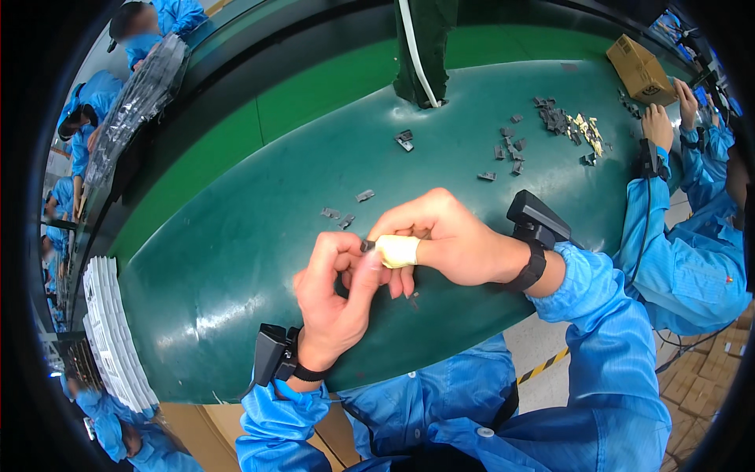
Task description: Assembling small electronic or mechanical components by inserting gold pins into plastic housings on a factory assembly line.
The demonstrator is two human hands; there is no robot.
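Over the green table (236,275), my two hands meet at the fingertips. Between thumb and fingers, my left hand (334,307) pinches a small black plastic part (367,246). My right hand (464,245) reaches in from the right with its fingers closed on the same part. A pale yellow cover (397,251) wraps my right thumb. The fingers hide most of the part. Just beyond my hands lie a few loose dark pieces (346,221), and another pair of pieces (404,140) rests farther back.
At the back right are a pile of black parts (554,119), yellow scraps (587,134) and a cardboard box (641,69). A co-worker's hand (657,127) is at the right edge. White stacked trays (114,338) stand at the left end. A post with a white cable (417,51) rises at the back.
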